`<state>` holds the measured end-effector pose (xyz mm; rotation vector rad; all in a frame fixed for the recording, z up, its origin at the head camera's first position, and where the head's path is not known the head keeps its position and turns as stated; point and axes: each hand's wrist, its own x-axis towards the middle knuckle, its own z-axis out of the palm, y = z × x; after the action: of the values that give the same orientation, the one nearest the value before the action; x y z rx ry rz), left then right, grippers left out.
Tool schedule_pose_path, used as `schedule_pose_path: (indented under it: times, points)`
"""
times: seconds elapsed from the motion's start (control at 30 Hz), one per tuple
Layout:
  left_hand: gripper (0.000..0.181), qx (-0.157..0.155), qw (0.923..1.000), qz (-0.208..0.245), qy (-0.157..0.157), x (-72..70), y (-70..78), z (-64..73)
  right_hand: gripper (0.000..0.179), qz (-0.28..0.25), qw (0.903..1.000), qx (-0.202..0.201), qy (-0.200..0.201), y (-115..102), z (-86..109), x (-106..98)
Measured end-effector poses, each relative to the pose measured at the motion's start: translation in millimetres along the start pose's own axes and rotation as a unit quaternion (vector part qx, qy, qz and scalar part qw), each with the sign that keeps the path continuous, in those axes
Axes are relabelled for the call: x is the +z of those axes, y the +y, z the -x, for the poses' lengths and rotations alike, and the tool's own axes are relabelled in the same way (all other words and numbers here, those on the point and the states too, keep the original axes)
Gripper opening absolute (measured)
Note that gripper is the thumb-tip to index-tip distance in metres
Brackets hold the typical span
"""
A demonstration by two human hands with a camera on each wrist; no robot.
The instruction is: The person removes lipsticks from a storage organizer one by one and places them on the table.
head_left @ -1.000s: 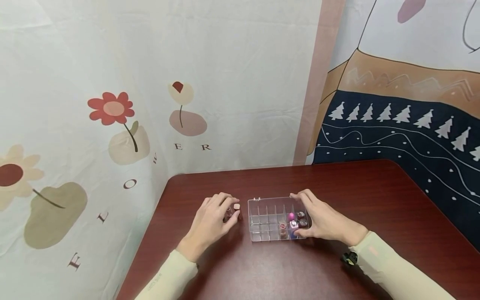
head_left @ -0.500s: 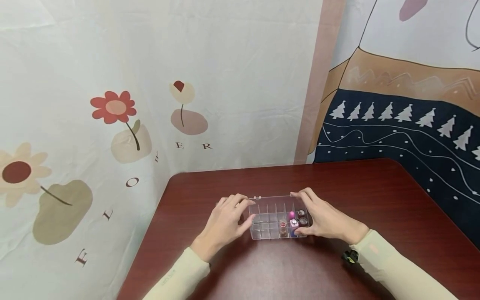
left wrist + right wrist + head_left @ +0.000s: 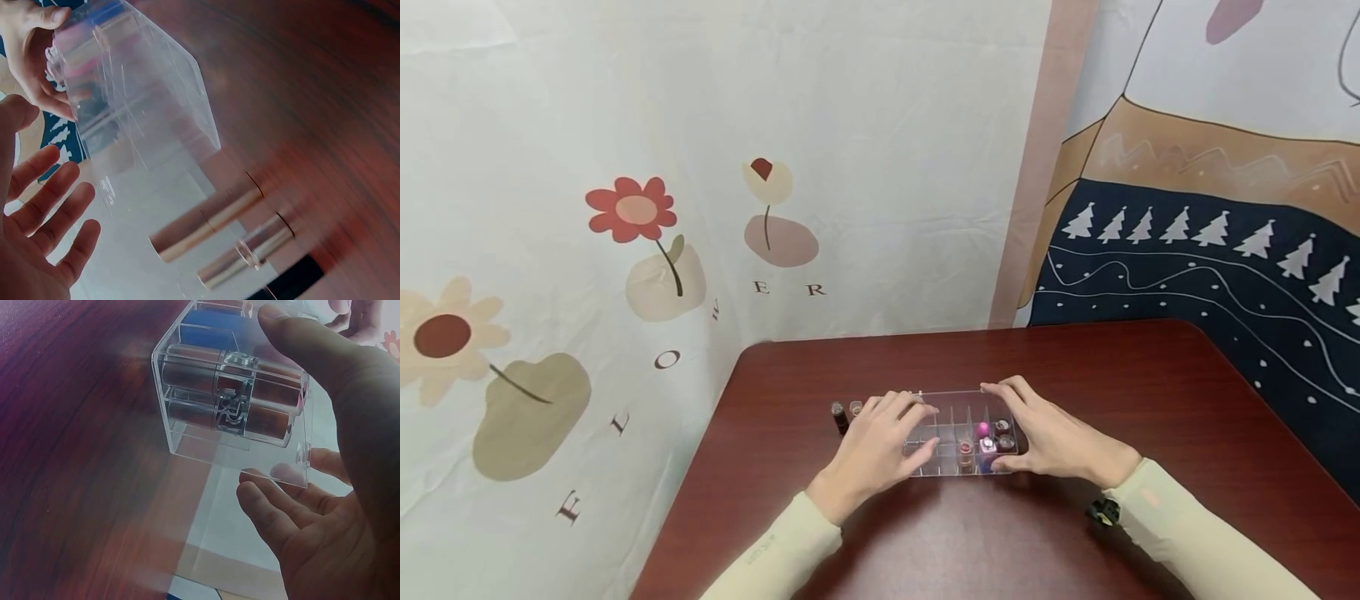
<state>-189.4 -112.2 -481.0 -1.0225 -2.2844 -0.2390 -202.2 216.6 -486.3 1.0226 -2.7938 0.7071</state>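
A clear divided box (image 3: 946,467) stands on the table, cosmetics in its right-hand compartments. Among them are a tube with a reddish top (image 3: 966,456), a pink-and-blue bottle (image 3: 988,450), a bright pink top (image 3: 983,430) and dark round tops (image 3: 1002,427). My right hand (image 3: 1056,440) grips the box's right end, thumb at the front, fingers at the back. Over its left part is my left hand (image 3: 871,446), fingers apart and holding nothing, hiding that end in the head view. The left wrist view shows a rose-gold tube (image 3: 206,215), a gold tube (image 3: 247,251) and a black tube (image 3: 294,279) upright beside the box.
The reddish-brown tabletop (image 3: 940,533) extends around the box. Behind it hangs a pale cloth (image 3: 887,167) printed with flowers, and a dark tree-patterned cloth (image 3: 1150,275) is at the right. A dark wristband device (image 3: 1103,511) sits by my right cuff.
My left hand has left the small tubes and moved right, over the left part of the box. The black tube has come into sight behind it. My right hand keeps its grip.
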Motion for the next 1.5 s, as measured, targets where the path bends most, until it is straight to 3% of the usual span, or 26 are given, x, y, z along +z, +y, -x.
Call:
schedule_pose_path:
  times: [0.27,0.63,0.83,1.17,1.5]
  points:
    - [0.048,0.021,0.9994,0.023,-0.017,8.3,12.3,-8.3,0.118,0.008,0.9998,-0.010,0.013,2.9,3.0,-2.0]
    - [0.053,0.003,0.9974,0.034,-0.063,20.1,29.3,-14.3,0.112,0.001,0.9999,-0.007,0.011,7.3,5.3,-2.3]
    - [0.053,0.003,0.9971,0.029,-0.070,24.6,32.1,-12.3,0.112,-0.006,1.0000,-0.001,0.003,8.9,6.1,-1.3]
    - [0.047,-0.005,0.9950,0.025,-0.097,26.4,34.4,-13.4,0.112,-0.020,0.9997,0.013,-0.007,9.2,4.8,-3.1]
    - [0.031,-0.005,0.9951,0.036,-0.092,27.9,37.0,-14.8,0.112,-0.021,0.9996,0.016,-0.011,8.3,4.6,-3.7]
